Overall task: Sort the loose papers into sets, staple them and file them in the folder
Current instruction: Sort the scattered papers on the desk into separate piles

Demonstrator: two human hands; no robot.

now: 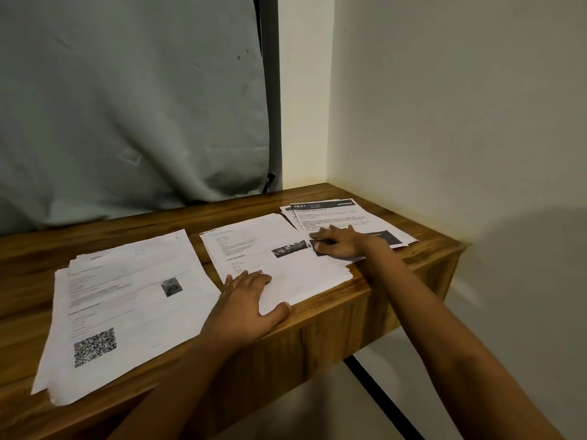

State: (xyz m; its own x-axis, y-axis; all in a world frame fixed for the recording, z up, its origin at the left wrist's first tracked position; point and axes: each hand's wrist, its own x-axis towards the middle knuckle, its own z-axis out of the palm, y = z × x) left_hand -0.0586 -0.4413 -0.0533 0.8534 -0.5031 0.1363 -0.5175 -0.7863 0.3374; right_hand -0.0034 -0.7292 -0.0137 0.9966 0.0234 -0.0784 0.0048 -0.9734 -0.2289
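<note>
Head view: sorting looks largely done, with three piles on the table (pixel 222 214). No stapler or folder shows, so stapling and filing seem left. The left hand (pixel 251 296) lies flat, fingers straight, on the middle pile (pixel 286 268). The left pile (pixel 127 296) sits just outside it. The right hand (pixel 340 244) covers a dark patch (pixel 318 251) before the far pile (pixel 343 214); whether it pinches anything, I cannot tell.

wooden table (pixel 317 331); on it: three paper stacks (pixel 127 300) side by side
</note>
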